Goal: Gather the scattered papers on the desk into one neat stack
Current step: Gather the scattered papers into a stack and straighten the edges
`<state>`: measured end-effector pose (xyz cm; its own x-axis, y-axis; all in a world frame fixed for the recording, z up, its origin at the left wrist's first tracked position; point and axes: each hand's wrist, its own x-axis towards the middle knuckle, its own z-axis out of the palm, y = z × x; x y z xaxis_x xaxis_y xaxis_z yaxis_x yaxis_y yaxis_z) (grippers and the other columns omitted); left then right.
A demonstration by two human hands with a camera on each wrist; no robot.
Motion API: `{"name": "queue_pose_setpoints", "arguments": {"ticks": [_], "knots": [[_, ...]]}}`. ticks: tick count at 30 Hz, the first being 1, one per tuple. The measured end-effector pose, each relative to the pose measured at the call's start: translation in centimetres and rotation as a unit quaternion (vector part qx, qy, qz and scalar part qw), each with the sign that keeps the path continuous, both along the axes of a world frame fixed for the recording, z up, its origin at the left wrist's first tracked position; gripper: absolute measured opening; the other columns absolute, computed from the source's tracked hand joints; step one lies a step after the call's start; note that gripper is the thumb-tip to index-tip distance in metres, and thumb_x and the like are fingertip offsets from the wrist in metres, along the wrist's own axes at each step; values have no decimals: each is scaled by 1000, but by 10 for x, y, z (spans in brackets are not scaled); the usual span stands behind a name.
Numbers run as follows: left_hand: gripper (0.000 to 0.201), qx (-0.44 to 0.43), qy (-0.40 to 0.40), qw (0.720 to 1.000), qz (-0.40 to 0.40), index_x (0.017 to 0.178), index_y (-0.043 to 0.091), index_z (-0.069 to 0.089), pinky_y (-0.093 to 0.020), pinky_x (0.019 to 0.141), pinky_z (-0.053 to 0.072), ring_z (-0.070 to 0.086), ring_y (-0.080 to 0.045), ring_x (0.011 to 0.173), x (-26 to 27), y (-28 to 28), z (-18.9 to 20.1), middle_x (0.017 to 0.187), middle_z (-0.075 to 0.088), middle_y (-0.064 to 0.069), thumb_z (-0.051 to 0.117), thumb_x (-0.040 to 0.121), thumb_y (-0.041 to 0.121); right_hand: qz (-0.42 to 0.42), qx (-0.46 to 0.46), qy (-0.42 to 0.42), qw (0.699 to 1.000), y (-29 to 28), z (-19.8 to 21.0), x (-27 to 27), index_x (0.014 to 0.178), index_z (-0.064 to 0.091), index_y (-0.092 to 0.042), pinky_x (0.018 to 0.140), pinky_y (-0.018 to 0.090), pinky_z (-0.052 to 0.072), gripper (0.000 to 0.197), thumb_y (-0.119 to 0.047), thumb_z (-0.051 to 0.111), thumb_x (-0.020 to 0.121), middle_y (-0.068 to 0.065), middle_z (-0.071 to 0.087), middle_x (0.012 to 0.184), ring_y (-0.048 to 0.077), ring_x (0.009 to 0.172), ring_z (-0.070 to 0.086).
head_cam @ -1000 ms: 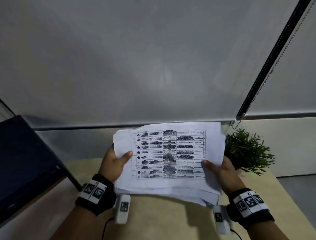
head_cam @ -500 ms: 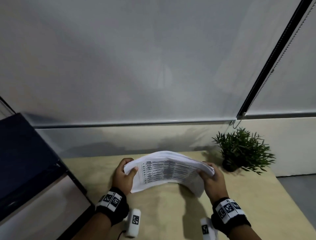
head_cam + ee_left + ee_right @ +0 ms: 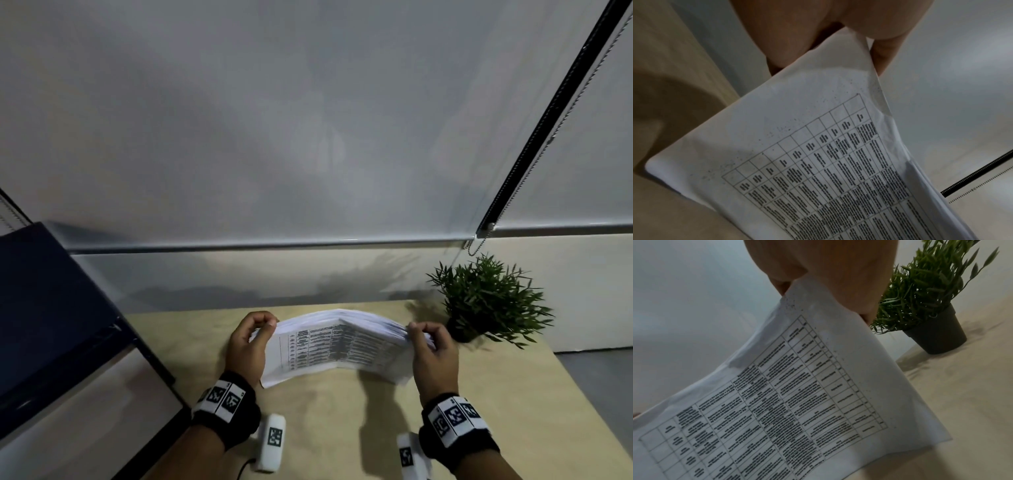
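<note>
A stack of white papers [image 3: 337,346] with a printed table on the top sheet stands on its lower edge on the pale wooden desk [image 3: 335,421], bowed upward in the middle. My left hand [image 3: 253,337] pinches the stack's upper left edge, thumb and fingers curled over it. My right hand [image 3: 428,341] pinches the upper right edge the same way. In the left wrist view the papers [image 3: 818,162] hang from my fingers [image 3: 882,53]. In the right wrist view the papers [image 3: 797,394] slope down to the desk [image 3: 962,410].
A small green plant in a dark pot [image 3: 486,301] stands at the desk's back right, close to my right hand; the plant [image 3: 931,301] shows in the right wrist view too. A dark cabinet [image 3: 51,308] borders the desk's left side. Grey roller blinds [image 3: 274,137] hang behind.
The stack came down from chest height, where it faced me, to the desk. Both hands shifted from the sheets' sides to pinching the top edge, and the stack now stands bowed on its lower edge.
</note>
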<state>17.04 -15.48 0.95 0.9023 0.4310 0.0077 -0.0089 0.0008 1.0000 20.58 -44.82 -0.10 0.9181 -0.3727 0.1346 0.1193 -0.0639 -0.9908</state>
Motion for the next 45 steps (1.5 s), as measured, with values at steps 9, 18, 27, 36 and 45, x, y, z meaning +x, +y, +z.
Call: {"name": "queue_pose_setpoints", "arguments": {"ticks": [9, 18, 27, 36, 45], "knots": [[50, 22, -38, 994, -100, 100, 13, 59, -21, 76, 52, 64, -11, 87, -8, 16, 0, 98, 66, 0, 75, 57, 34, 11, -9, -8, 1000, -4, 3, 2, 80, 65, -30, 73, 18, 49, 8, -25, 72, 81, -17, 70, 80, 8, 78, 61], [18, 246, 34, 968, -17, 86, 29, 56, -24, 69, 46, 61, -3, 79, -8, 10, 5, 82, 67, 10, 64, 81, 13, 10, -343, -66, 937, 8, 49, -4, 106, 60, -18, 91, 43, 50, 37, -42, 65, 78, 7, 65, 108, 30, 104, 61], [46, 496, -220, 836, -83, 99, 28, 54, -32, 86, 40, 61, -17, 85, 18, -39, 106, 91, 66, 8, 63, 63, 0, 249, -518, -150, 805, 74, 111, 12, 99, 64, -25, 69, 39, 53, 23, -24, 56, 77, 0, 72, 93, 30, 88, 68], [81, -23, 6, 991, -132, 139, 23, 38, -52, 111, 37, 56, -16, 124, 31, -1, 85, 134, 58, 0, 77, 71, 45, 245, -59, 28, 967, 36, 121, 26, 92, 67, -17, 78, 43, 58, 3, -16, 65, 90, -2, 74, 83, 18, 84, 69], [37, 79, -68, 992, -76, 108, 34, 52, -30, 89, 49, 65, -1, 97, 20, -21, 69, 102, 69, 20, 68, 75, 38, 226, -12, 29, 974, 42, 89, 9, 121, 59, -17, 88, 43, 58, 47, -34, 75, 81, -2, 73, 107, 18, 103, 68]]}}
